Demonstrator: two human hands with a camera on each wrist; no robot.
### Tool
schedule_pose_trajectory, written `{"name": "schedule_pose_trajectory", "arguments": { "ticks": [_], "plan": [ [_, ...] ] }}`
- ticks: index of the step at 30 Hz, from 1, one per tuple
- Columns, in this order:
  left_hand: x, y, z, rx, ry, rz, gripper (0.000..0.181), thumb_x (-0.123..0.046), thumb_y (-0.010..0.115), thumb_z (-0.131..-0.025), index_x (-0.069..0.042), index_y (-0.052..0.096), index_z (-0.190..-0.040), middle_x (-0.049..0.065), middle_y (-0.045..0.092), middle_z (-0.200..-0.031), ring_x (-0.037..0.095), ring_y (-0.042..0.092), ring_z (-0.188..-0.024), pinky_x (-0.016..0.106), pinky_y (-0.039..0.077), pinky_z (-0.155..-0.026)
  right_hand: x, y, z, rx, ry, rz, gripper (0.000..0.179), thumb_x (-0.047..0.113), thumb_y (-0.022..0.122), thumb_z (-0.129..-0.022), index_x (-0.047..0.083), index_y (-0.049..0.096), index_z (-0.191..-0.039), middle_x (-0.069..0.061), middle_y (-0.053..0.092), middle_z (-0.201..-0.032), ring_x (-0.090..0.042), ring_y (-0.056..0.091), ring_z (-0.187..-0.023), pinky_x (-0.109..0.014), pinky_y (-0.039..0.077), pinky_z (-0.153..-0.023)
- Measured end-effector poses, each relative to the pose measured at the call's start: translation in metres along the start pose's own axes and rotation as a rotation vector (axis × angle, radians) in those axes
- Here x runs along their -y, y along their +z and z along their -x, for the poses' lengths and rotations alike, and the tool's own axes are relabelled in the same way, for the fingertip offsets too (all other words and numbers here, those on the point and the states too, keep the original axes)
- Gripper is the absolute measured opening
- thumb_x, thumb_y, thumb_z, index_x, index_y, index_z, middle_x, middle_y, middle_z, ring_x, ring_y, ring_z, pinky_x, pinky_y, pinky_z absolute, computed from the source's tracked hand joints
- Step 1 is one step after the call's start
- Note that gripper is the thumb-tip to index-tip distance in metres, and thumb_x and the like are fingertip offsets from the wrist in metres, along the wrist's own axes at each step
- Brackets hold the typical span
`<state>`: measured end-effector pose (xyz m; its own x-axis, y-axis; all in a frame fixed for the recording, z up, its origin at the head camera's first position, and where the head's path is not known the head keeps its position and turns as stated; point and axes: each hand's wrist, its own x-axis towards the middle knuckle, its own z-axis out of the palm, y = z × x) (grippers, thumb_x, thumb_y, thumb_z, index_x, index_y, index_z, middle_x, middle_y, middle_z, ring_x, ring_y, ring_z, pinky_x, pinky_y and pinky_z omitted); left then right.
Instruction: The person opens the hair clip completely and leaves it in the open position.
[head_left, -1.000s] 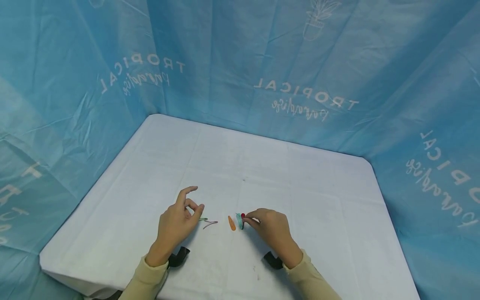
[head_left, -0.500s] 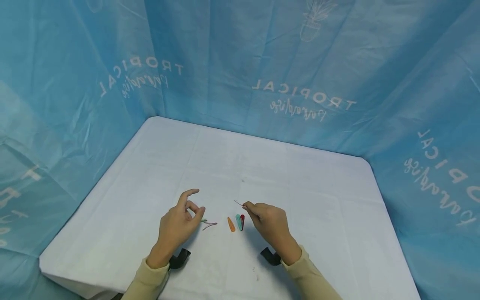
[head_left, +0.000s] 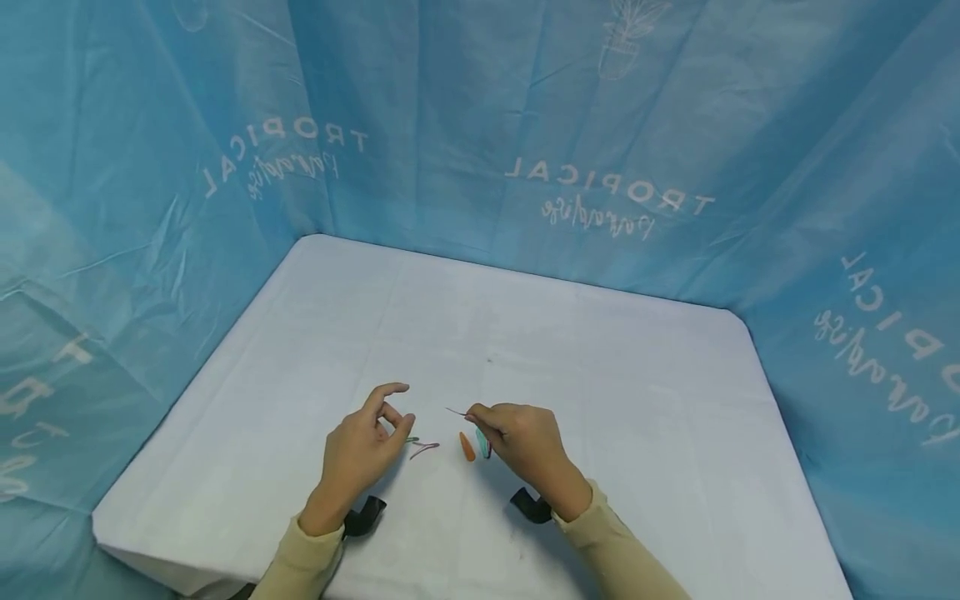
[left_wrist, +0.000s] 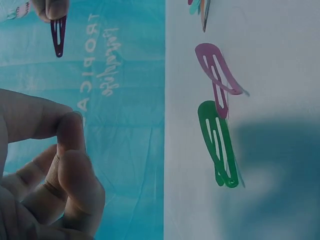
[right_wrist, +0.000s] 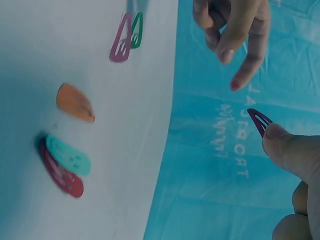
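Observation:
My right hand (head_left: 525, 442) pinches a dark maroon snap hair clip (right_wrist: 257, 120) between thumb and finger, its narrow end pointing out toward my left hand. The clip is held above the table. My left hand (head_left: 362, 450) hovers at the left with fingers loosely bent and nothing visible in them. Below it lie a mauve snap clip (left_wrist: 216, 75) and a green one (left_wrist: 216, 140), end to end and touching, both with their parts sprung apart. Under my right hand lie an orange clip (right_wrist: 75, 102), a teal clip (right_wrist: 69, 156) and a red clip (right_wrist: 74, 187); the teal overlaps the red.
A white cloth covers the table (head_left: 600, 358). Blue printed curtains (head_left: 480, 125) hang around its back and sides. A dark wrist-camera mount sits on each wrist, the left mount (head_left: 366, 517) and the right mount (head_left: 531, 505).
My right hand has risen from beside the teal and red clips with the maroon clip and shifted left toward my left hand. The left hand has hardly moved.

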<state>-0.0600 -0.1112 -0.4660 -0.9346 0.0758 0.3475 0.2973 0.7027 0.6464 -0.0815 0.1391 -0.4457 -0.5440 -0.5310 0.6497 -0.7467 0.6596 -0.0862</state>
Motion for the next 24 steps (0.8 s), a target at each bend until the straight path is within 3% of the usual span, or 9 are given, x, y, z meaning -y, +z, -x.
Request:
{"name": "schedule_pose_trajectory", "arguments": {
  "ticks": [5, 10, 18, 24],
  "plan": [
    [0.0, 0.004, 0.0, 0.045, 0.044, 0.003, 0.037, -0.04, 0.069, -0.086, -0.033, 0.06, -0.121, -0.025, 0.057, -0.075, -0.005, 0.042, -0.045, 0.021, 0.034, -0.036, 0.002, 0.002, -0.003, -0.004, -0.037, -0.006, 0.008, 0.023, 0.077, -0.08, 0.022, 0.076, -0.088, 0.011, 0.061, -0.056, 0.001, 0.054, -0.047, -0.012, 0.042, -0.046],
    [0.0, 0.007, 0.001, 0.062, 0.111, -0.011, 0.037, -0.044, 0.074, -0.08, -0.035, 0.067, -0.115, -0.026, 0.056, -0.077, -0.007, 0.046, -0.053, 0.018, 0.036, -0.04, 0.005, 0.004, -0.002, 0.013, -0.044, -0.015, 0.007, 0.024, 0.077, -0.08, 0.024, 0.075, -0.087, 0.012, 0.059, -0.054, 0.002, 0.052, -0.045, -0.011, 0.04, -0.046],
    [-0.004, 0.01, -0.002, -0.009, 0.215, -0.003, 0.018, -0.033, 0.078, -0.079, -0.035, 0.074, -0.096, -0.026, 0.06, -0.08, -0.006, 0.045, -0.055, 0.015, 0.036, -0.044, 0.007, 0.002, -0.002, 0.015, -0.043, -0.018, 0.004, 0.026, 0.074, -0.083, 0.026, 0.074, -0.087, 0.013, 0.059, -0.055, 0.003, 0.051, -0.045, -0.01, 0.039, -0.046],
    [-0.01, 0.01, -0.008, -0.041, 0.265, 0.002, 0.027, -0.031, 0.079, -0.078, -0.03, 0.073, -0.104, -0.021, 0.059, -0.077, -0.007, 0.044, -0.053, 0.013, 0.033, -0.041, 0.006, -0.003, -0.003, 0.01, -0.047, -0.015, 0.005, 0.027, 0.071, -0.085, 0.024, 0.075, -0.087, 0.012, 0.06, -0.055, 0.002, 0.053, -0.046, -0.011, 0.04, -0.046]
  ]
}}
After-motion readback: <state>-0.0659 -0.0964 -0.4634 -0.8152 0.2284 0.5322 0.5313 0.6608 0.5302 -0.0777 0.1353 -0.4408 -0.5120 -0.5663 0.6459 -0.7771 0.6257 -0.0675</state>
